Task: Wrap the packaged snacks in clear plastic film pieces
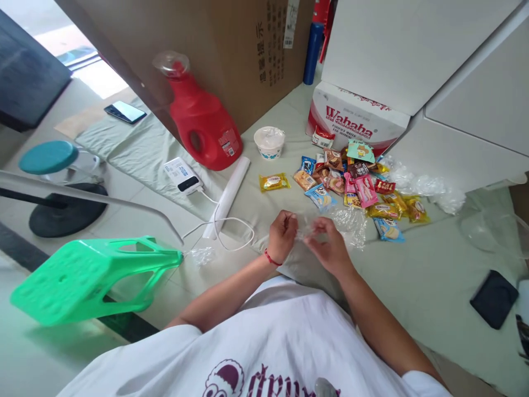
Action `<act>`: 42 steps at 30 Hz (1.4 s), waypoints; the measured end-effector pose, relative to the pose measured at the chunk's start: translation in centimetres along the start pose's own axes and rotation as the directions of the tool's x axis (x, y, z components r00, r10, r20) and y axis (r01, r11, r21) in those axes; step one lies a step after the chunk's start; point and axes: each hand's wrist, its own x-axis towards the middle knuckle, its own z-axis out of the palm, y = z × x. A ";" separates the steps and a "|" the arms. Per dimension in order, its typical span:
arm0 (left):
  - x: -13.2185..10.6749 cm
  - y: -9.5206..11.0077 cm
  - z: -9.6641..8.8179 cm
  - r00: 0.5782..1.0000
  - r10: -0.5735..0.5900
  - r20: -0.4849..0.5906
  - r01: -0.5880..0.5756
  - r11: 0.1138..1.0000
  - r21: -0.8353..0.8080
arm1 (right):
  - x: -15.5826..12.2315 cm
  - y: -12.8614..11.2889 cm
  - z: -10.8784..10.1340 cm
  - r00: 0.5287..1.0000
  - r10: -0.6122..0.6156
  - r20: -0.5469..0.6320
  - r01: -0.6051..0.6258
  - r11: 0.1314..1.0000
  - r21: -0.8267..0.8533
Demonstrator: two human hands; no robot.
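Between my two hands stretches a clear plastic bag (305,225), thin and partly blurred. My left hand (283,236), with a red cord at the wrist, is closed in a pinch on one side of it. Thumb and fingers of my right hand (329,243) grip the other side. Just beyond lies a heap of small wrapped snacks (339,176) in blue, brown, pink and yellow packets. A single yellow snack packet (274,182) rests apart, to the left of the heap. More crumpled clear plastic (351,225) lies beside my right hand.
A paper bowl (270,143), a red detergent bottle (202,118) and a white paper roll (226,198) stand or lie leftward. Behind are a Wahaha carton (355,118) and a large cardboard box (231,49). A green stool (82,275) is tipped over; a black pouch (494,299) lies right.
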 end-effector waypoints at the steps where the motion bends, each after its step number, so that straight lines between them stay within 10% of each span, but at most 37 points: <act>1: -0.2 0.1 0.1 0.999 0.040 0.017 -0.041 0.999 0.030 | 0.6 -0.1 0.6 1.000 0.001 0.007 -0.001 1.000 -0.001; 8: 0.9 -0.2 -0.3 0.984 0.128 -0.125 -0.105 0.980 0.171 | 1.7 -0.9 -0.6 0.975 -0.175 -0.136 0.138 0.959 -0.248; 12: 1.5 2.8 -2.5 0.981 -0.013 0.191 -0.025 0.980 0.197 | 1.2 -3.0 -5.3 0.974 0.193 0.118 -0.209 0.967 0.143; 16: 3.4 6.3 -5.9 0.642 -0.303 0.704 0.093 0.942 0.321 | 2.9 -3.3 -10.6 0.818 0.339 0.464 -0.472 0.857 0.206; 18: 4.4 6.1 -6.4 0.578 -0.376 0.724 0.130 0.918 0.374 | 4.2 -1.7 -11.6 0.809 0.368 0.458 -0.477 0.867 0.146; 21: 5.5 3.3 -5.2 0.761 -0.356 0.542 0.071 0.877 0.476 | 5.1 1.6 -10.8 0.883 0.451 0.130 -0.465 0.878 0.116; 24: 6.2 0.1 -3.4 0.850 -0.294 0.436 0.030 0.855 0.519 | 3.7 4.1 -9.3 0.874 0.456 -0.170 -0.439 0.889 0.128; 28: 6.6 -1.3 -2.7 0.909 -0.201 0.365 -0.052 0.815 0.578 | 0.4 5.3 -7.4 0.922 0.371 -0.114 -0.380 0.922 -0.075; 31: 5.4 0.0 -3.3 0.977 0.151 0.152 -0.214 0.729 0.650 | -0.9 5.2 -5.2 0.945 0.327 -0.030 -0.325 0.917 -0.231; 34: 2.1 1.4 -3.7 0.786 0.617 0.017 -0.464 0.572 0.676 | -1.1 4.4 -3.0 0.944 0.322 -0.077 -0.329 0.937 -0.121; 38: -2.6 0.7 -2.6 0.479 0.670 0.567 -0.876 0.326 0.354 | -0.5 3.6 -1.8 0.927 0.373 -0.030 -0.370 0.926 0.073; 40: -3.1 -0.9 -1.9 0.477 0.476 0.738 -0.877 0.304 0.371 | 0.6 3.9 -2.5 0.926 0.375 0.046 -0.378 0.920 0.104; 42: -2.3 -2.5 -2.1 0.599 0.289 0.746 -0.797 0.305 0.522 | 2.5 4.7 -4.2 0.918 0.369 0.146 -0.383 0.920 0.086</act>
